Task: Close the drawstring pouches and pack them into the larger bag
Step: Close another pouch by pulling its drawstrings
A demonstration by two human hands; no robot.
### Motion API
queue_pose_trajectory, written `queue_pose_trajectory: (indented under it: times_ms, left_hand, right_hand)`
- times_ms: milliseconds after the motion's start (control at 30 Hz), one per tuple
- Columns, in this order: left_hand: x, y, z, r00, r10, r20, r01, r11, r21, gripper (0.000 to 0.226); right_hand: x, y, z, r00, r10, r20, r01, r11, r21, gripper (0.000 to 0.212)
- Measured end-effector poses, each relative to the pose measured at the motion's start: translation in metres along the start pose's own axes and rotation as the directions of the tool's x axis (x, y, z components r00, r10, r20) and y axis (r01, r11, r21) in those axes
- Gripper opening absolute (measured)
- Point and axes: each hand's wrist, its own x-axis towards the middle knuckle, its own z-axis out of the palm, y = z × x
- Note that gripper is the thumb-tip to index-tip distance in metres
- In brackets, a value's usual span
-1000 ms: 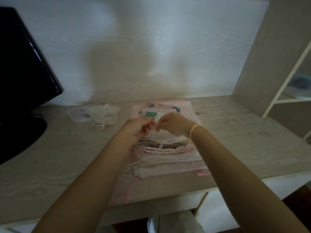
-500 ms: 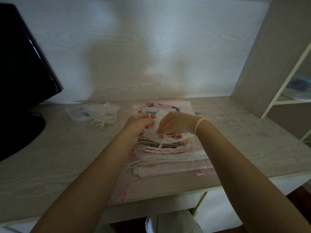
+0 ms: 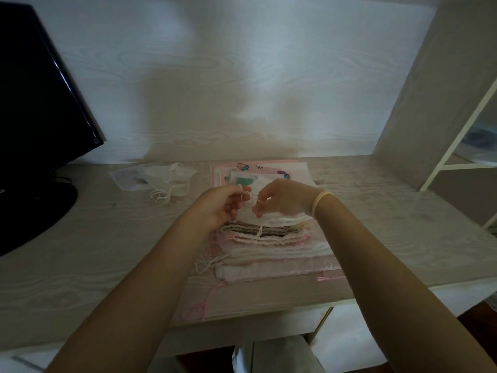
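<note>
At the near edge of the desk [image 3: 80, 265] a pink cord [image 3: 207, 300] trailed from the bottom of the stack of pouches [image 3: 274, 251] almost to the lip, with a second pink cord end [image 3: 326, 278] lying on bare wood just right of the stack. The stack sat near the middle of the desk, slightly right: flat fabric drawstring pouches in white and pale pink, layered with their ruffled mouths facing near, one darker striped layer showing between them, and loose white cords spilling off its left side. Above the stack both hands worked close together. The left hand [image 3: 223, 205] had its fingers curled, pinching a thin white drawstring [image 3: 244, 196]; the right hand [image 3: 285, 200], a pale band on its wrist, pinched the same string, one strand hanging down toward the top white pouch [image 3: 279, 219]. Under the stack's far end lay a pink printed bag [image 3: 269, 168]. Further left, well apart from the stack, lay a sheer white pouch [image 3: 172, 179] with knotted cords. Bare wood stretched left toward the black monitor [image 3: 40, 103] and right toward the shelf upright [image 3: 430, 90]; the back panel [image 3: 242, 76] closed off the far side.
</note>
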Motion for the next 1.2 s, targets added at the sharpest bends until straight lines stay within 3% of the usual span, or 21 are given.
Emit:
queue_pose_trajectory:
  times_ms: [167, 267, 333, 400, 600, 700, 833, 1033, 1200]
  left_hand:
    - [0.002, -0.002, 0.001, 1.000, 0.018, -0.008, -0.018, 0.999, -0.031, 0.015]
    - [0.000, -0.002, 0.004, 1.000, 0.030, 0.005, -0.030, 0.999, 0.018, 0.013]
    - [0.001, -0.002, 0.007, 0.999, 0.043, -0.004, -0.042, 0.997, 0.057, 0.012]
    - [0.001, -0.003, 0.008, 0.998, 0.057, -0.027, -0.055, 0.996, 0.074, 0.011]
    - [0.007, -0.005, 0.004, 0.990, 0.045, -0.134, -0.055, 0.996, -0.069, 0.009]
    - [0.009, -0.008, 0.004, 0.992, 0.028, -0.123, -0.042, 0.993, -0.115, 0.010]
    - [0.006, -0.008, 0.003, 0.996, 0.043, -0.077, -0.052, 0.990, -0.129, 0.008]
    - [0.001, -0.006, 0.004, 0.984, 0.149, -0.095, -0.140, 0.986, 0.093, 0.016]
    - [-0.006, -0.004, 0.003, 0.931, 0.347, -0.111, -0.281, 0.878, 0.388, 0.025]
  right_hand:
    - [-0.002, 0.000, -0.007, 0.998, 0.039, 0.044, -0.037, 0.998, -0.049, 0.025]
    - [0.008, 0.003, 0.002, 0.994, 0.081, -0.072, -0.069, 0.985, 0.160, 0.025]
    - [0.015, 0.004, 0.009, 0.989, 0.131, -0.066, -0.101, 0.934, 0.344, 0.037]
    - [0.016, 0.002, 0.014, 0.988, 0.137, -0.065, -0.098, 0.906, 0.413, 0.037]
    - [0.017, -0.003, 0.018, 0.970, 0.164, -0.178, -0.092, 0.931, 0.352, 0.031]
    - [0.015, -0.001, 0.019, 0.966, 0.131, -0.223, -0.047, 0.936, 0.348, 0.018]
    - [0.019, 0.000, 0.021, 0.965, 0.100, -0.243, -0.027, 0.958, 0.285, 0.025]
    - [0.021, 0.003, 0.011, 0.980, 0.050, -0.194, -0.018, 0.986, 0.166, 0.028]
    - [0.039, 0.011, 0.006, 0.920, 0.038, -0.390, 0.061, 0.969, 0.238, 0.012]
